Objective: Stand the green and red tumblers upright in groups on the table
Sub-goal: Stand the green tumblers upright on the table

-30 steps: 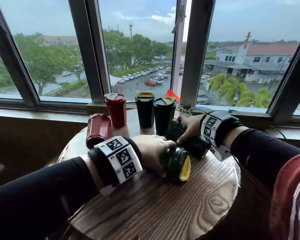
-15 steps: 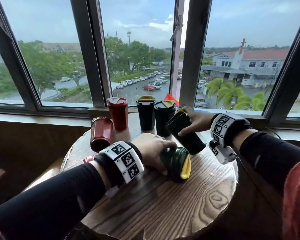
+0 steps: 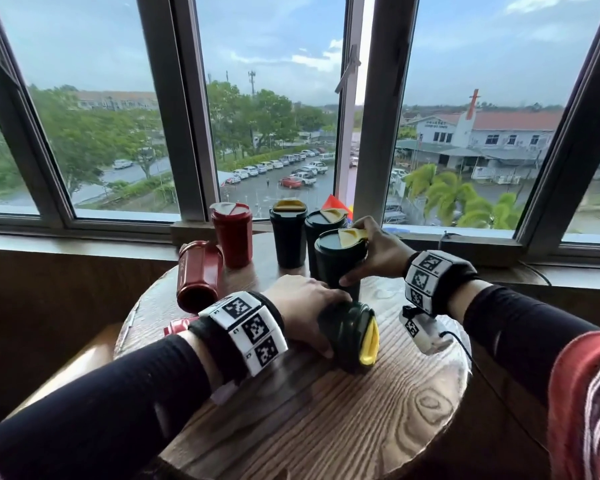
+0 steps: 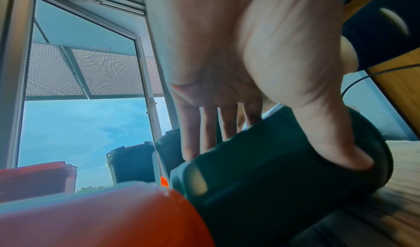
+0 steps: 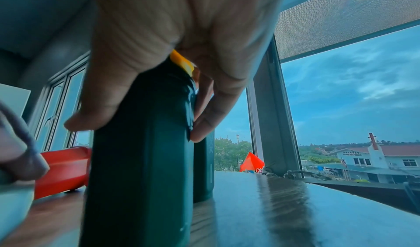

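Observation:
On the round wooden table point(image 3: 378, 427) my right hand point(image 3: 374, 254) grips a green tumbler point(image 3: 338, 263) that stands upright, thumb on its side and fingers over the yellow-flapped lid; the right wrist view shows the same green tumbler point(image 5: 141, 143). Two more green tumblers point(image 3: 288, 237) stand upright behind it. My left hand point(image 3: 305, 311) holds a green tumbler point(image 3: 350, 334) lying on its side, lid toward me; the left wrist view shows my thumb curled over that lying tumbler point(image 4: 272, 170). One red tumbler point(image 3: 232, 233) stands upright. Another red tumbler point(image 3: 198, 275) lies on its side, and a third red one point(image 3: 175, 329) lies mostly hidden under my left wrist.
A window sill point(image 3: 447, 244) and window frames run right behind the table, with a cable point(image 3: 534, 271) along the sill. The near half of the tabletop holds nothing. A wooden seat edge point(image 3: 84, 358) shows at the lower left.
My right hand lifted its green tumbler off the table, tipped it up and set it upright in front of the two standing green ones. My left hand stayed on the lying green tumbler.

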